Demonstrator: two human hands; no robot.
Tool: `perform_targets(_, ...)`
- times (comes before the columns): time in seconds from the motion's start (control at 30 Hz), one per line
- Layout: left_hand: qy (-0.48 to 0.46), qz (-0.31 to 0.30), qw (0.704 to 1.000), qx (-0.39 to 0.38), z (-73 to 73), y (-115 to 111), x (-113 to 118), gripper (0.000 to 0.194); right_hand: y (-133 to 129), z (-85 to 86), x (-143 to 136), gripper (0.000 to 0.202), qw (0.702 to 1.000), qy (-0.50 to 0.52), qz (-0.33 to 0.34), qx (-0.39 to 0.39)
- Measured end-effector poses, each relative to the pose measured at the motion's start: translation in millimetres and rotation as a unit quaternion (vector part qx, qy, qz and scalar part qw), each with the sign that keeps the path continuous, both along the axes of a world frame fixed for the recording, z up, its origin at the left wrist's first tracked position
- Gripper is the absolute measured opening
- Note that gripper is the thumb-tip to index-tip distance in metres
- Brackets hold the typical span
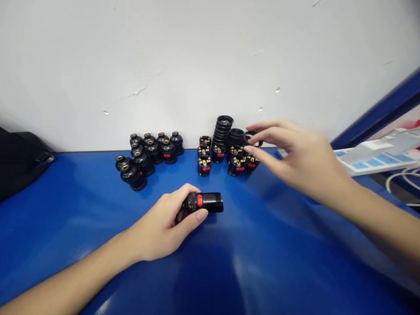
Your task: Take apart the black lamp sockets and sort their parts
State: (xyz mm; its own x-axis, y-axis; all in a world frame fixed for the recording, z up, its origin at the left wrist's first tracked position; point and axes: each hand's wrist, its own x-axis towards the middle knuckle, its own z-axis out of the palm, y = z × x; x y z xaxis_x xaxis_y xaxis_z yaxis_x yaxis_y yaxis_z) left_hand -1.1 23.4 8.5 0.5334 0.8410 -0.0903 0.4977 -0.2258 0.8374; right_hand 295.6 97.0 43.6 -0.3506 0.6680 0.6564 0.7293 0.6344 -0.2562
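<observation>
My left hand (173, 218) is closed around a black cylindrical socket (210, 202) with a red switch, held on its side above the blue table. At the right, my right hand (282, 148) pinches a black ring (254, 138) between fingertips and thumb, beside the parts at the back. Below and left of that ring are several black socket bases (237, 165) with brass contacts and red switches. Behind them rises a stack of black threaded rings (223, 129), next to a shorter black ring stack (236, 134).
Several domed black sockets (133, 176) stand in a group at the back left of the blue table (147, 288). A black bag (22, 162) lies at the far left. A white power strip (377, 162) with cables is at the right, near a blue post (377, 109).
</observation>
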Motion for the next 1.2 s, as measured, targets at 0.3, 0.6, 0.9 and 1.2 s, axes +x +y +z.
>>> perform_targets(0.3, 0.013, 0.000, 1.000, 0.013, 2.2, -1, -1, 0.028, 58, -0.1, 3, 0.005, 0.999, -0.008, -0.031, -0.029)
perform_targets(0.6, 0.022, 0.002, 1.000, 0.007, 4.8, 0, 1, 0.028, 63, -6.3, -3, 0.010, 0.999, -0.011, -0.017, -0.031)
perform_targets(0.9, 0.029, 0.002, 1.000, 0.006, 4.9, -1, 0, 0.029, 58, -7.8, -7, 0.013, 0.999, 0.022, -0.029, -0.041)
perform_targets(1.2, 0.036, -0.018, 0.998, 0.045, 4.3, -1, 1, 0.026, -42, -5.2, -46, 0.015, 0.965, 0.177, 0.046, -0.190)
